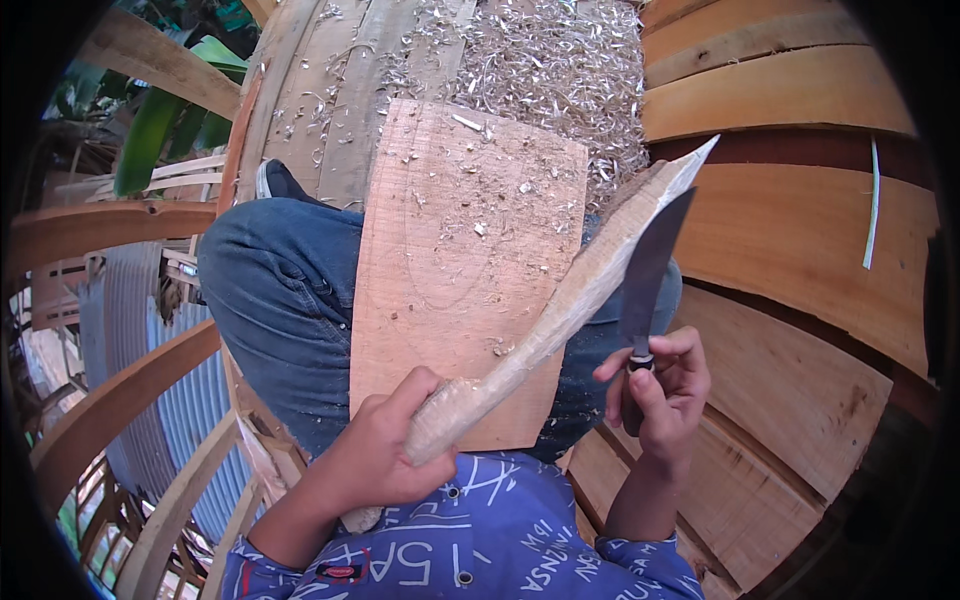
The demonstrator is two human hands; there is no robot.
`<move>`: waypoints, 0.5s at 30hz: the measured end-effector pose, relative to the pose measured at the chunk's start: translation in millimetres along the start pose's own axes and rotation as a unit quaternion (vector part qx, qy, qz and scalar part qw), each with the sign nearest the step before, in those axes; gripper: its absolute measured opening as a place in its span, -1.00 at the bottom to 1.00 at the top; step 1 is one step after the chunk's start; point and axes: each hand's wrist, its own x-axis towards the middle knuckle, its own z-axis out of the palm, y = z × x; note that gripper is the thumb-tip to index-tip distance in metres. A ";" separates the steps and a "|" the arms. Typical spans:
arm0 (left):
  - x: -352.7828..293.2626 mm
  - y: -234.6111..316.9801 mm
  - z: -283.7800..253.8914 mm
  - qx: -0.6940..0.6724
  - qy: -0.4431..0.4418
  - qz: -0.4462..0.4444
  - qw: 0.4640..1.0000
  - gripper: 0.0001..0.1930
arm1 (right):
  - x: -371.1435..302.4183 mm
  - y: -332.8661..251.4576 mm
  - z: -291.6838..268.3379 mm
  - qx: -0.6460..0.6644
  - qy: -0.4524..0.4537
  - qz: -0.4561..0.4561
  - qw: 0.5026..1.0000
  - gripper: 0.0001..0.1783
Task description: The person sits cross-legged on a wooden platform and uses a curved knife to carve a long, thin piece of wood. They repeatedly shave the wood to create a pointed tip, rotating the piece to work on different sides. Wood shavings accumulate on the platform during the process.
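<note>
My left hand (385,440) is wrapped round the lower end of a long carved piece of wood (540,335). The pale wood slants up to the right and ends in a pointed tip, with a strip of darker bark-like surface on its upper side. In my right hand (665,395) is a knife (652,275) with a broad dark blade and a dark handle. The blade points up, beside the wood's wide upper part; whether they touch I cannot tell. Across my lap lies a flat wooden board (455,320), sprinkled with chips and curls.
Wood shavings (560,75) cover much of the plank floor (350,130) ahead. A wall of wooden boards (790,220) rises on the right. Wooden rails (120,390) run along the left, with corrugated metal sheets (185,360) and green leaves (150,140) beyond.
</note>
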 end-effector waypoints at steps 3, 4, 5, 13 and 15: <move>0.5 -4.6 -0.5 -0.001 0.001 -0.007 1.000 -0.63 | -2.2 1.8 -11.2 -0.029 -0.012 0.056 0.998 -0.73; 1.0 -6.2 -0.3 -0.002 0.000 -0.012 1.000 -0.63 | -2.8 1.4 -12.2 -0.010 -0.005 0.044 0.999 -0.73; 1.4 -5.7 -0.4 0.003 -0.004 -0.001 1.000 -0.63 | -3.2 2.5 -12.5 0.011 0.000 0.033 0.999 -0.74; 12.1 -5.0 -0.9 0.033 0.017 0.017 0.999 -0.65 | 0.9 12.0 -11.7 0.070 -0.028 0.045 0.996 -0.75; 13.7 -6.1 -3.0 0.031 0.012 0.019 0.999 -0.65 | 3.2 13.9 -13.2 0.094 -0.008 0.041 0.995 -0.74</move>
